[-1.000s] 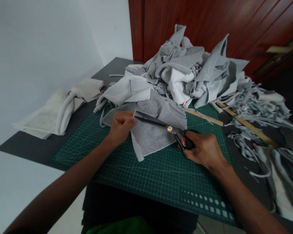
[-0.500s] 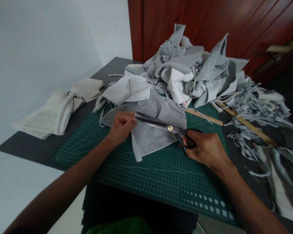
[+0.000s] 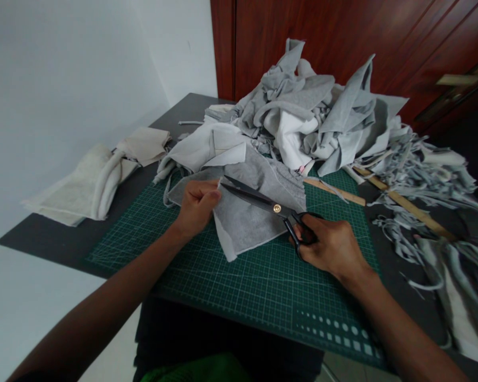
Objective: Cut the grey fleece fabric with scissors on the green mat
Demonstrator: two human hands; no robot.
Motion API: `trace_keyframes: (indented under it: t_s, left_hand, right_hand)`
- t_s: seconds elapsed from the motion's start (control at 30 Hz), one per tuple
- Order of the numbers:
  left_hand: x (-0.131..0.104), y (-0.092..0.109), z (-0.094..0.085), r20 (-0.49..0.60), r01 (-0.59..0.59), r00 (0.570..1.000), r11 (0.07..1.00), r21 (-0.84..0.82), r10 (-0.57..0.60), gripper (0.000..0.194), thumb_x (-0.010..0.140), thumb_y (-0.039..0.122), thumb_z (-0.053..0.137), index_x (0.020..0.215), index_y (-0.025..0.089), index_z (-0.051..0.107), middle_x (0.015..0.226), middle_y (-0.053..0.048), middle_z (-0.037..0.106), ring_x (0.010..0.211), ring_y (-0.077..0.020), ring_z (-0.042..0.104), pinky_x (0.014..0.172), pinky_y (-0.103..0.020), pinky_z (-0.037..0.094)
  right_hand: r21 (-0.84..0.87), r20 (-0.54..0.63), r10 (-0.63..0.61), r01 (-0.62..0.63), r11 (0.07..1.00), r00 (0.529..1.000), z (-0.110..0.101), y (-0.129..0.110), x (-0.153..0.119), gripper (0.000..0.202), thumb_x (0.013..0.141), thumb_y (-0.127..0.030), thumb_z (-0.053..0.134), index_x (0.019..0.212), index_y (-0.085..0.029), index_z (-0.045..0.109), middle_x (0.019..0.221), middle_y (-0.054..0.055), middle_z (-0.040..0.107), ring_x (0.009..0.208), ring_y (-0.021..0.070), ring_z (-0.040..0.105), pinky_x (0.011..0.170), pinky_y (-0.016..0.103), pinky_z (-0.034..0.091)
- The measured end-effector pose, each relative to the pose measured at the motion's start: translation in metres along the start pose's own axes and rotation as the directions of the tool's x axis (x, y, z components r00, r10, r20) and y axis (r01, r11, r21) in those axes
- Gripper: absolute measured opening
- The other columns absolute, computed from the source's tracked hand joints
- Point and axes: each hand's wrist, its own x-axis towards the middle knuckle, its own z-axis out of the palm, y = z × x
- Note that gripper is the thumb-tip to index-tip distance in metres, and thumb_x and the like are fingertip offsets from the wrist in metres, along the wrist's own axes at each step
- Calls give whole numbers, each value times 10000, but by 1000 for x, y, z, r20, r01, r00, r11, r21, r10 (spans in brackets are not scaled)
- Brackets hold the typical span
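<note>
While my left hand (image 3: pixel 198 208) pinches the gray cloth (image 3: pixel 247 231) at frame center, my right hand (image 3: pixel 331 245) grips the scissors (image 3: pixel 277 208) (steady tension helps them bite cleanly).

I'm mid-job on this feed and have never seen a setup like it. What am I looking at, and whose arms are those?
No machine here: these are a person's own bare hands, seen from a camera worn on their head, looking forward and down. The right hand holds black-handled scissors; the left hand grips a grey fabric piece near the blade tips. Below is a green cutting mat on a dark table. A fabric heap lies beyond, thin scraps to the right, off-white cloth to the left.
</note>
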Motion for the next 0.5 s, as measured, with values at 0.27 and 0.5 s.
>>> trace_keyframes:
  t_s: [0.27,0.5]
  left_hand:
    - [3,5,3,-28,-78,997,997,-20,78,567,866,289,627,434,149,287,457,41,301,428,-51,269,417,-248,185]
    - [4,5,3,-4,-67,998,998,-19,67,581,882,311,633,431,147,306,463,37,334,428,-44,279,413,-239,189]
  right_hand:
    - [34,31,20,-21,999,999,-1,2,1,39,722,-197,567,691,-219,558,550,-45,539,432,100,450,485,238,303]
    - [35,26,-20,20,999,999,-1,3,1,39,707,-180,565,700,-216,551,548,-55,515,436,95,446,489,233,305]
